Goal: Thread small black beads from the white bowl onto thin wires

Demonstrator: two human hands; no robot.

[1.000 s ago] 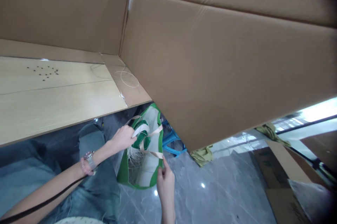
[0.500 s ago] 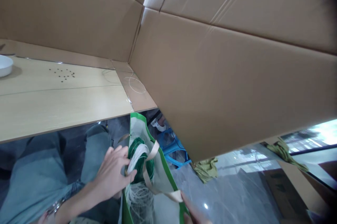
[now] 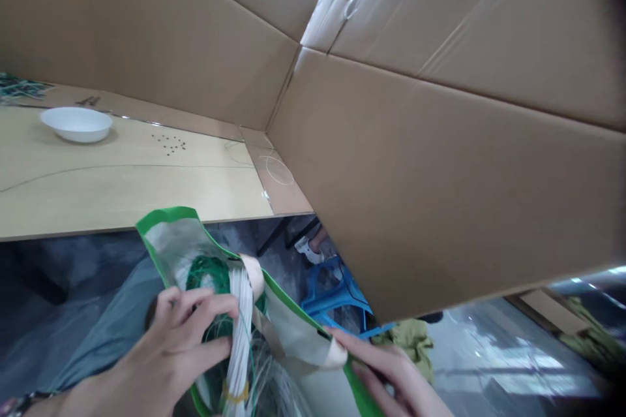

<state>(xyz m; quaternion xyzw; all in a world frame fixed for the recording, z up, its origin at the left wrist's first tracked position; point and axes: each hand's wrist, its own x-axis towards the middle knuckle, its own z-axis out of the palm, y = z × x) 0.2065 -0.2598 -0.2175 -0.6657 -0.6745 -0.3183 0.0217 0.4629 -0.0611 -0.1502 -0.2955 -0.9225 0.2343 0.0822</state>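
Left-hand fingers curl around a bundle of white strings inside the green-edged bag; the right hand pinches the bag's beige handle, holding the mouth open. Drawing the bundle clear probably needs a steady upward pull. Since half a second ago the bag has risen nearer the worktop.

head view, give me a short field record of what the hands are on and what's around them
left hand: grips a bundle of white cords with green cord, at the bag's mouth
right hand: pinches the beige handle at the bag's edge
bag: green-trimmed, translucent, open, over the lap
tabletop: white bowl, small dark specks
surround: cardboard wall; blue stool below
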